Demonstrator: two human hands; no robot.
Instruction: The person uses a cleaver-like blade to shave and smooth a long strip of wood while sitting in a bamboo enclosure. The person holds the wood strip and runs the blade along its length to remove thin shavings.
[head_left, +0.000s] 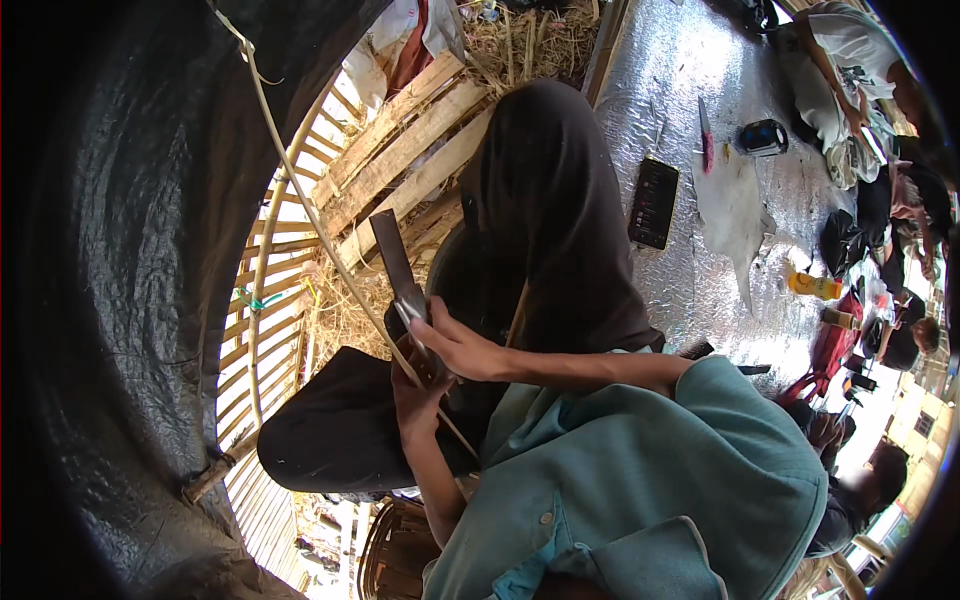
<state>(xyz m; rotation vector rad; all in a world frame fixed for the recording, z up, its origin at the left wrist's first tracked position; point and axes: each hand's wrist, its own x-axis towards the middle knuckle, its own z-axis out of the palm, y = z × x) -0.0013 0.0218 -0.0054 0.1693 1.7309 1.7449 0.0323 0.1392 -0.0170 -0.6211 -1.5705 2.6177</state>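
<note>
A long, thin, pale cane strip (318,222) runs from the upper left down past my hands towards my lap. A frayed sliver curls off it near its top end. My left hand (415,402) is closed around the strip. Just above it, my right hand (457,342) is closed on a flat, dark, blade-like tool (393,252) with a shiny metal part by the fingers. Tool and strip lie close together at my hands; whether they touch cannot be made out. My fingers partly hide both.
Wooden slats (405,150) and a curved bamboo railing (262,270) flank my knees. On the silvery mat (690,320) at right lie a phone (654,203), a red-handled knife (707,150) and a yellow packet (814,286). Several people sit along the far right. A dark sheet (130,300) hangs at left.
</note>
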